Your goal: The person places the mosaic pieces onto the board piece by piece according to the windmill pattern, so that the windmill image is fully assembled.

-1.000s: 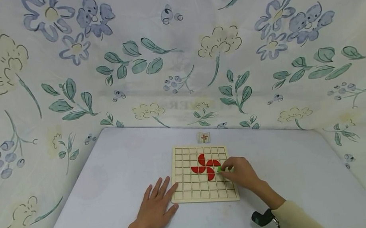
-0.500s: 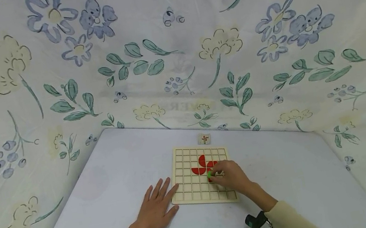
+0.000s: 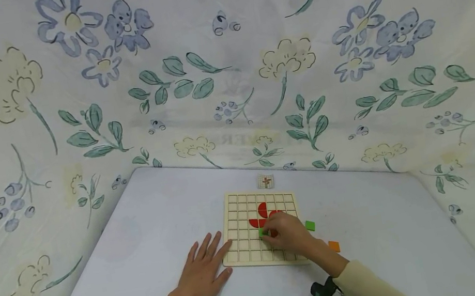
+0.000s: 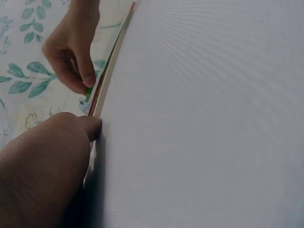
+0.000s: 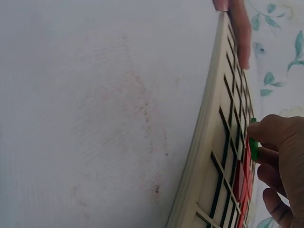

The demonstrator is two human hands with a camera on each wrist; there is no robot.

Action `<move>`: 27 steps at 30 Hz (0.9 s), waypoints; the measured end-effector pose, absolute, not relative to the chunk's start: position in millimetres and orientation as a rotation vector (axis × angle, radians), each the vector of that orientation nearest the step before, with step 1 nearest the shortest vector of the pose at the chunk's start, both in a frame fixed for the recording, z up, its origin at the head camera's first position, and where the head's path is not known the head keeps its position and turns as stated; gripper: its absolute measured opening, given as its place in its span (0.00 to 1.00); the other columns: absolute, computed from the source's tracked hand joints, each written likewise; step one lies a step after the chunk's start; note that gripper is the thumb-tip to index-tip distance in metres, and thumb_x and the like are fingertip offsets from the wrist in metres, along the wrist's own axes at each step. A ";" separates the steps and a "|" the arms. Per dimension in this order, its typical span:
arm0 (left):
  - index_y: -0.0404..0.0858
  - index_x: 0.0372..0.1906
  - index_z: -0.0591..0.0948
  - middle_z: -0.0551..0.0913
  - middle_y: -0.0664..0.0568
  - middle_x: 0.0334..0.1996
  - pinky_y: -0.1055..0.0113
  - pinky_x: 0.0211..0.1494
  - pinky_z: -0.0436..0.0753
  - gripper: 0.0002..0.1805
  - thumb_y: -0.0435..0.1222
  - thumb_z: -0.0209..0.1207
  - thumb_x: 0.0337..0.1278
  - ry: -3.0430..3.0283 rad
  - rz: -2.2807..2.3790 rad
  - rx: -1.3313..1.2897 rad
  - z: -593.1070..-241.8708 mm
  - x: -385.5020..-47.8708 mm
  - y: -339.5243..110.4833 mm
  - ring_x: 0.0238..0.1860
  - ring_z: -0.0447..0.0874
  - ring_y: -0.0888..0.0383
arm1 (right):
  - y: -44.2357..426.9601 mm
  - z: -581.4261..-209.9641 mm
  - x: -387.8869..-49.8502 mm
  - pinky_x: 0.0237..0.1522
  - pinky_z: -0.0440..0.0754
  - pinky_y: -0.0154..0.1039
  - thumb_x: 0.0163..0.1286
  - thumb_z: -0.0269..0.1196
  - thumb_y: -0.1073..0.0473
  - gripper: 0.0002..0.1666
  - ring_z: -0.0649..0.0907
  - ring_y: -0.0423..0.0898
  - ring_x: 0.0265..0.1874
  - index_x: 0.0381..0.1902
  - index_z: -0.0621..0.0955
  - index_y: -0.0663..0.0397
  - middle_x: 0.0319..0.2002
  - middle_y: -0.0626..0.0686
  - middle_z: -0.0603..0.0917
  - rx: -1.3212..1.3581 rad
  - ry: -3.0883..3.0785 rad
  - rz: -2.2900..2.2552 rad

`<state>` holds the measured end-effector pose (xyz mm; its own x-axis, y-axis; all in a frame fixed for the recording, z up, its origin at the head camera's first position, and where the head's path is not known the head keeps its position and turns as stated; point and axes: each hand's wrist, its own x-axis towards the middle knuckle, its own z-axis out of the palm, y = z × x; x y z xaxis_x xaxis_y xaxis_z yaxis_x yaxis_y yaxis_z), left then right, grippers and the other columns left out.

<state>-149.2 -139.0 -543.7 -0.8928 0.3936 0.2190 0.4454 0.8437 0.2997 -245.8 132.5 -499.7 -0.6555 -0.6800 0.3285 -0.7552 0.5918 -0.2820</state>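
A light wooden board with a grid of square recesses lies on the table. Red curved pieces sit in its middle cells, partly covered by my right hand. That hand pinches a small green square tile between thumb and fingers, over the cells just below the red pieces. In the left wrist view the green tile stands tilted at the board's surface. My left hand lies flat with fingers spread, its fingertips touching the board's left edge.
Another green tile and an orange tile lie on the white table right of the board. A small pattern card lies behind the board. Floral cloth hangs behind the table.
My right hand has moved left across the board with the green tile, from its right side to below the red pieces. A green and an orange tile have come into sight. The left hand stays put.
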 end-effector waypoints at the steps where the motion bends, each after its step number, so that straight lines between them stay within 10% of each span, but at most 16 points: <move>1: 0.46 0.75 0.63 0.55 0.43 0.76 0.40 0.71 0.48 0.33 0.54 0.48 0.72 -2.878 -0.516 -0.659 -543.9 -149.3 -139.1 0.75 0.47 0.41 | 131.5 -500.5 -245.5 0.34 0.79 0.33 0.59 0.74 0.56 0.06 0.80 0.42 0.32 0.33 0.89 0.51 0.33 0.45 0.86 1.212 -2.638 0.576; 27: 0.48 0.77 0.60 0.51 0.45 0.77 0.41 0.72 0.47 0.34 0.56 0.44 0.73 -2.931 -0.480 -0.663 -542.6 -151.0 -139.8 0.76 0.44 0.43 | 126.2 -509.1 -243.4 0.32 0.74 0.35 0.60 0.73 0.59 0.11 0.74 0.41 0.33 0.42 0.89 0.46 0.34 0.43 0.81 1.181 -2.579 0.387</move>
